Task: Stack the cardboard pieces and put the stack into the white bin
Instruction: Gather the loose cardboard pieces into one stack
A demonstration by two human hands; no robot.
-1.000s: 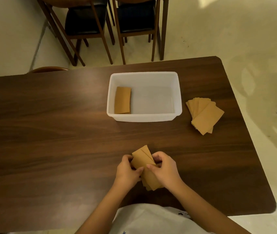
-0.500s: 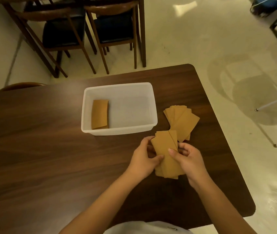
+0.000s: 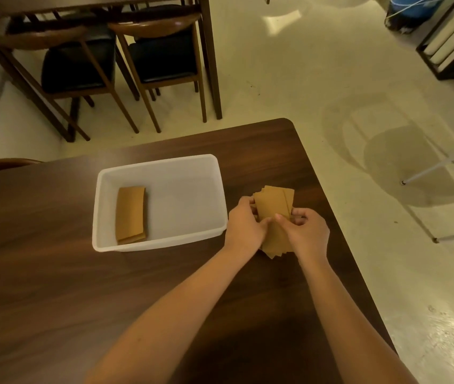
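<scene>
A loose stack of brown cardboard pieces (image 3: 273, 206) lies just right of the white bin (image 3: 159, 246), over the spot where the fanned pile lay. My left hand (image 3: 244, 225) grips its left edge and my right hand (image 3: 304, 231) grips its right edge; the pieces are slightly fanned and stick out above and below my fingers. Whether the held pieces rest on the pile beneath is hidden by my hands. Inside the bin, against its left wall, lies a neat stack of cardboard (image 3: 131, 214).
The dark wooden table (image 3: 54, 286) ends close to my right hand, its edge (image 3: 342, 245) running diagonally with pale floor beyond. Two wooden chairs (image 3: 162, 59) with black seats stand behind the table. A metal stand leg (image 3: 430, 173) is on the floor at right.
Both hands carried the held cardboard pieces from in front of me to the right and forward, onto the fanned pile beside the bin. The view has swung right.
</scene>
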